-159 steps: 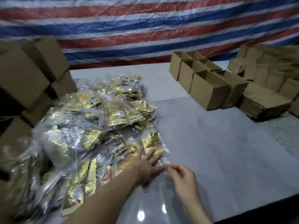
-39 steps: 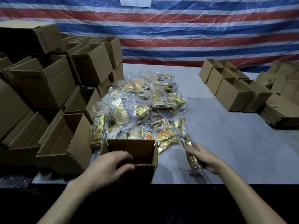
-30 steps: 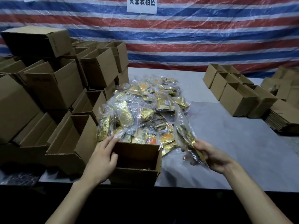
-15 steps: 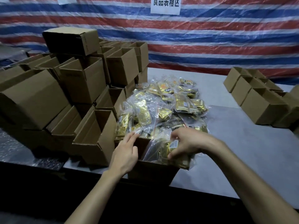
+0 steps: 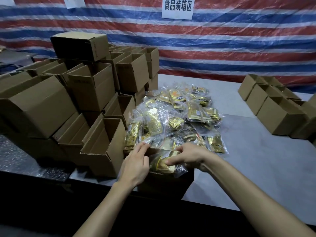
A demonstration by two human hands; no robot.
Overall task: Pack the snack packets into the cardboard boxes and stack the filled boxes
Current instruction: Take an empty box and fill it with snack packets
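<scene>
An open cardboard box stands at the table's near edge. My right hand grips a clear bag of gold snack packets and holds it down in the box's opening. My left hand holds the box's left rim, fingers over the edge. Right behind the box lies a heap of bagged gold snack packets.
Open cardboard boxes are piled high on the left, one right beside my left hand. More open boxes stand in rows at the right. A striped tarp with a white sign hangs behind. Grey table stretches to the right.
My right hand picked a bag of packets off the table, carried it left and pushed it down into the box. My left hand shifted onto the box's left rim.
</scene>
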